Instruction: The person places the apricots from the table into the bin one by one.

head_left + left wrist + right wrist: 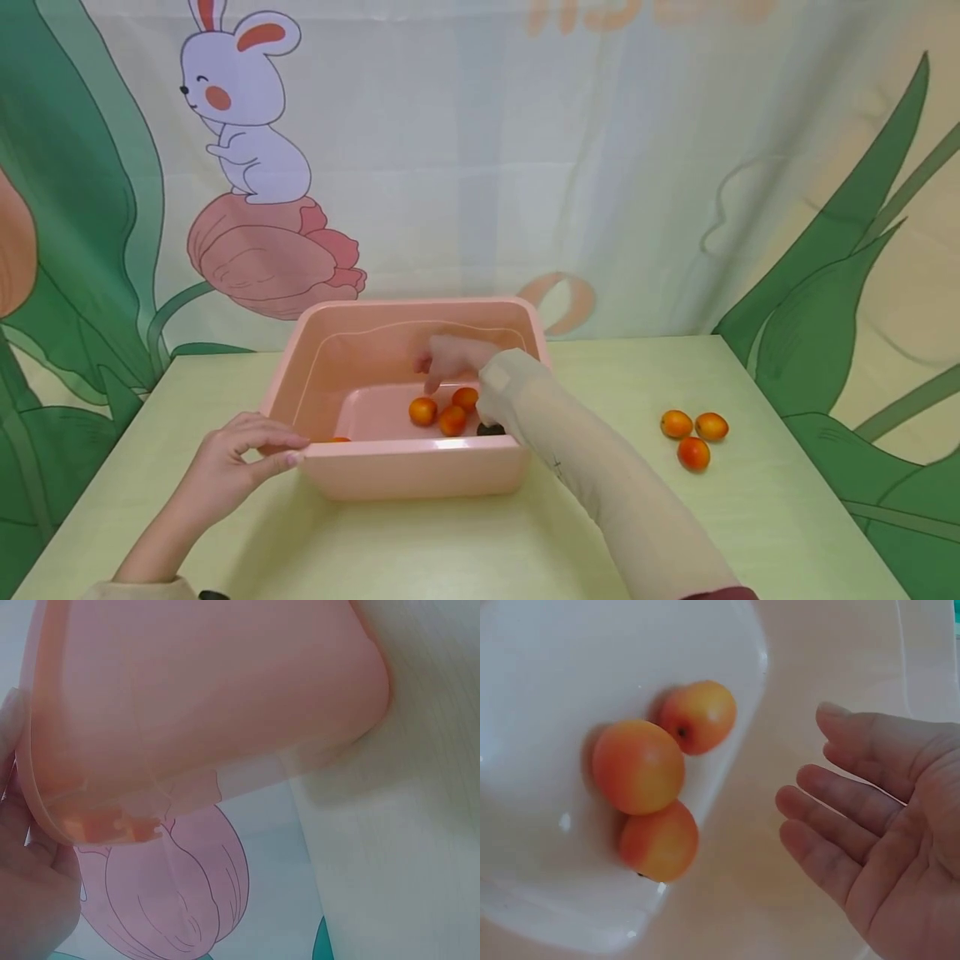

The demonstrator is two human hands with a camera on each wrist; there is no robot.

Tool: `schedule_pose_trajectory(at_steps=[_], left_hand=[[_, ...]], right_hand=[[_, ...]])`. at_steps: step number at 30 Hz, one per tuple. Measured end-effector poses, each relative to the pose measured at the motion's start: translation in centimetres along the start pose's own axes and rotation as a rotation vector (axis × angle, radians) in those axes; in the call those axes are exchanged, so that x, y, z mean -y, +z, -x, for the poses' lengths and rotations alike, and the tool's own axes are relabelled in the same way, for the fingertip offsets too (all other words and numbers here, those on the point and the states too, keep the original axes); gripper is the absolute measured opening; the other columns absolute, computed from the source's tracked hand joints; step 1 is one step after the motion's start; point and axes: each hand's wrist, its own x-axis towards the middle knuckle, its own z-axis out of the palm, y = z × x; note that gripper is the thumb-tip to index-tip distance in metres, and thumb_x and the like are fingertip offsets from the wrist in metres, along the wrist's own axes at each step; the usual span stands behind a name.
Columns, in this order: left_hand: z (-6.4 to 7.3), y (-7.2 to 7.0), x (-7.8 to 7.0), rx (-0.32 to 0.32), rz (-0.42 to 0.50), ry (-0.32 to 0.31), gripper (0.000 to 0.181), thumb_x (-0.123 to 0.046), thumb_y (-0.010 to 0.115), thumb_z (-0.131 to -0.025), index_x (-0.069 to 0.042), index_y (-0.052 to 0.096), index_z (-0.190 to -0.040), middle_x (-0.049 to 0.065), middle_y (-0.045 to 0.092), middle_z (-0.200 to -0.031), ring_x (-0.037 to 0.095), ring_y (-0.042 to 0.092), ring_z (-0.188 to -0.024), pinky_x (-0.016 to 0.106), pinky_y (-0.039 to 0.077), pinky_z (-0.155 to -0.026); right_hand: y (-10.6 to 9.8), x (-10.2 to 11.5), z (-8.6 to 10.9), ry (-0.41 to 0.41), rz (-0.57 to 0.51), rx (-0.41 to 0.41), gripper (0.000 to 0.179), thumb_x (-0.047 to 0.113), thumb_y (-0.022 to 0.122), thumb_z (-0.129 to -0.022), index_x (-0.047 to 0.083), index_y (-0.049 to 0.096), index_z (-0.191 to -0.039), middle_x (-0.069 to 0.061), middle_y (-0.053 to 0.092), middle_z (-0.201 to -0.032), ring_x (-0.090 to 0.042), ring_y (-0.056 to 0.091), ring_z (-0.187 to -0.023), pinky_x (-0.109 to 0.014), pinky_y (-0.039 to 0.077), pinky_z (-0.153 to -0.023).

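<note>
A pink plastic basin (412,471) stands on the table. My left hand (238,457) grips its rim at the near left corner; the left wrist view shows the fingers (11,799) at the rim beside the basin's outer wall (247,682). Inside the basin hovers my right hand (453,360), its fingers loosely bent with nothing in them. Close by on the basin floor, three small orange-red fruits (639,766) lie touching or nearly so. Another orange fruit (340,439) is mostly hidden behind the front wall.
To the right of the basin, three more orange-red fruits (693,454) sit clustered on the pale green table (622,383). Behind the table hangs a printed cloth (420,167) with a rabbit and plants. My right sleeve (585,458) crosses the basin's front right corner.
</note>
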Motion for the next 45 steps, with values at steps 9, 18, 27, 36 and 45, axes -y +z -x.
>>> schedule_pose_trajectory(at_steps=[9,18,27,36,45], left_hand=[[0.3,0.1,0.0,-0.001,0.012,-0.001,0.02,-0.005,0.075,-0.065,-0.016,0.071,-0.082,-0.017,0.061,-0.079,-0.006,0.048,-0.076,0.011,0.04,-0.063],[0.4,0.1,0.1,-0.001,0.025,0.005,0.021,-0.004,0.074,-0.066,-0.016,0.071,-0.082,-0.018,0.062,-0.08,-0.006,0.049,-0.077,0.01,0.04,-0.063],[0.3,0.0,0.1,-0.008,0.02,0.007,0.021,-0.003,0.074,-0.065,-0.015,0.071,-0.081,-0.019,0.061,-0.08,-0.007,0.048,-0.077,0.01,0.04,-0.064],[0.2,0.0,0.0,0.003,0.004,0.0,0.019,-0.004,0.074,-0.066,-0.015,0.071,-0.081,-0.018,0.061,-0.08,-0.007,0.048,-0.076,0.01,0.04,-0.064],[-0.1,-0.2,-0.4,0.022,-0.013,-0.032,0.017,-0.006,0.074,-0.067,-0.013,0.071,-0.082,-0.018,0.06,-0.079,-0.007,0.048,-0.076,0.01,0.041,-0.064]], right_hand=[[-1.5,0.1,0.5,-0.094,0.156,0.022,0.029,0.018,0.069,-0.075,0.019,0.058,-0.102,0.003,0.055,-0.107,-0.015,0.048,-0.098,-0.034,0.041,-0.088],[-3.9,1.1,2.9,-0.205,0.318,0.045,0.044,0.021,0.065,-0.079,0.016,0.052,-0.121,0.005,0.054,-0.119,-0.012,0.049,-0.112,-0.029,0.038,-0.097],[-5.5,1.6,5.3,-0.255,0.449,-0.006,0.041,0.025,0.061,-0.08,0.018,0.053,-0.12,0.001,0.057,-0.115,-0.013,0.051,-0.106,-0.027,0.041,-0.091],[-7.2,2.1,8.7,-0.308,0.445,-0.037,0.042,0.02,0.062,-0.082,0.009,0.052,-0.121,-0.006,0.056,-0.116,-0.02,0.053,-0.106,-0.028,0.046,-0.087],[-8.3,0.0,11.9,-0.393,0.412,-0.1,0.041,0.021,0.061,-0.082,0.01,0.053,-0.121,-0.005,0.055,-0.12,-0.019,0.054,-0.104,-0.03,0.047,-0.086]])
